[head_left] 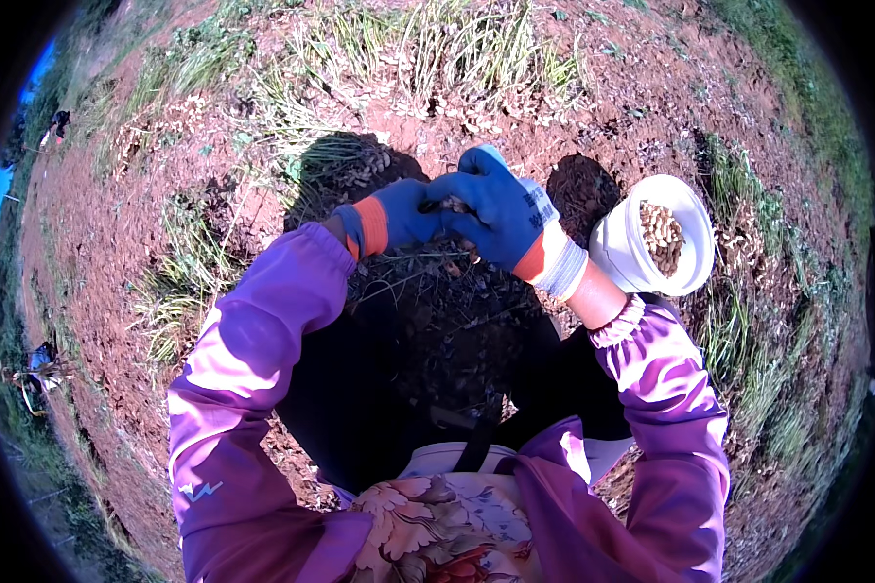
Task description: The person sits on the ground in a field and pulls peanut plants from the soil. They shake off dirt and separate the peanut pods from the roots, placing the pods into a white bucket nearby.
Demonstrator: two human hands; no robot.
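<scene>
My left hand (403, 216) and my right hand (501, 209) meet in front of me, both in blue-coated gloves with orange at the cuffs. The fingers of my right hand are curled, and small brownish bits that look like peanuts (454, 204) show between them. My left hand is closed against the right one, its fingertips mostly hidden, so I cannot make out what it grips. To the right of my hands, a white bucket (612, 245) stands tilted in view, partly filled with peanuts in their shells (661, 238).
Pulled peanut plants (476, 58) with pods lie in a row ahead; more plants (190, 253) lie at the left and along the right. Reddish soil (97, 282) surrounds me. Shaded stalks lie between my legs. Dark objects (41, 364) sit far left.
</scene>
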